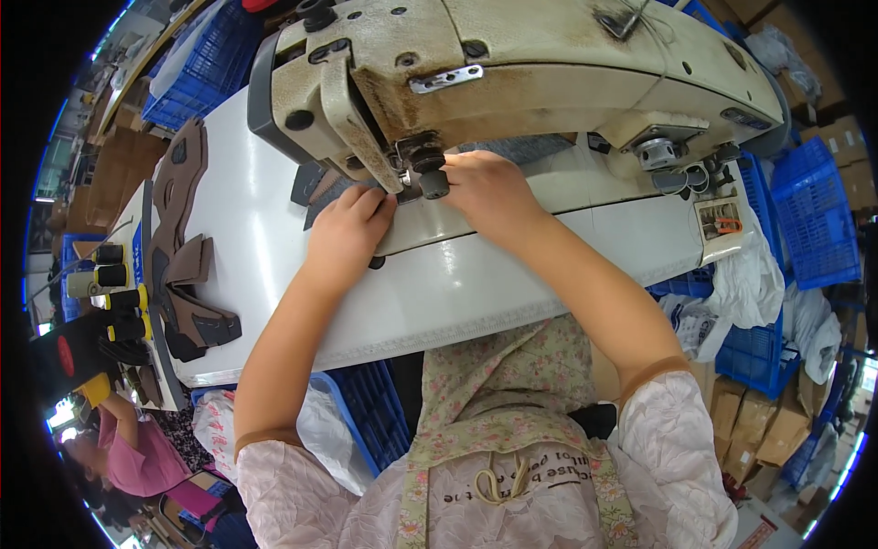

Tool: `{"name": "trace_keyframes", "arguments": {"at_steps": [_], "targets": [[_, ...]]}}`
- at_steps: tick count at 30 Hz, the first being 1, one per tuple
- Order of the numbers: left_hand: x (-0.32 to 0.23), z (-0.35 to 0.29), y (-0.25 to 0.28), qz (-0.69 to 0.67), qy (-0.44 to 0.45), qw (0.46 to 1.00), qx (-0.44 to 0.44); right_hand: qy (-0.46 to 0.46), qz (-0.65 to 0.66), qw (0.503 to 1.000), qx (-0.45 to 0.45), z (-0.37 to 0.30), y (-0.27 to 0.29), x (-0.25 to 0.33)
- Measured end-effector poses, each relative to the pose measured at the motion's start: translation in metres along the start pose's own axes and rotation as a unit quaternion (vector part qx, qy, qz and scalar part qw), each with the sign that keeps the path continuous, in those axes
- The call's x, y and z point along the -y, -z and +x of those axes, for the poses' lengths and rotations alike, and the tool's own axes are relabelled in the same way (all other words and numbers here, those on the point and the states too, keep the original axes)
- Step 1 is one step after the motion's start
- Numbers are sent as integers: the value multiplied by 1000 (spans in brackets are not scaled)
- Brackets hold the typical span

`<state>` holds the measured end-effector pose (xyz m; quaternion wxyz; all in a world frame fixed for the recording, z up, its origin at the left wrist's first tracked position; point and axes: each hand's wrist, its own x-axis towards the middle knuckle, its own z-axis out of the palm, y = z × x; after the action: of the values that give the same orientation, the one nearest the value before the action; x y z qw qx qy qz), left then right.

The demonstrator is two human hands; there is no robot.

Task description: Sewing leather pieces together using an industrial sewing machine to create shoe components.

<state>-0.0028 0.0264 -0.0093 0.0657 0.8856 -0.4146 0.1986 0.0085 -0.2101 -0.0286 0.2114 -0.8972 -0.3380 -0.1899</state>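
A cream industrial sewing machine with brown stains stretches across the far side of a white table. Dark grey fabric pieces lie under its head, and more grey fabric shows behind my right wrist. My left hand is left of the presser foot, its bent fingers close together on the fabric edge. My right hand is right of the needle area, fingers curled at the fabric; its fingertips are partly hidden by the black knob. The needle itself cannot be made out.
Brown cut pieces lie stacked along the table's left side. Thread spools stand beyond them. Blue crates and cardboard boxes are at the right. A person in pink sits at the lower left. A small parts tray is set into the table.
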Motion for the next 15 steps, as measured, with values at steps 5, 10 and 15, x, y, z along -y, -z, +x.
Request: {"name": "trace_keyframes", "arguments": {"at_steps": [5, 10, 15], "targets": [[5, -2, -5, -2, 43, 999, 21, -2, -18, 1000, 17, 5, 2, 1], [7, 3, -5, -6, 35, 999, 20, 3, -17, 1000, -9, 6, -1, -4], [9, 5, -7, -7, 42, 999, 28, 12, -36, 999, -10, 10, 1, -5]]}}
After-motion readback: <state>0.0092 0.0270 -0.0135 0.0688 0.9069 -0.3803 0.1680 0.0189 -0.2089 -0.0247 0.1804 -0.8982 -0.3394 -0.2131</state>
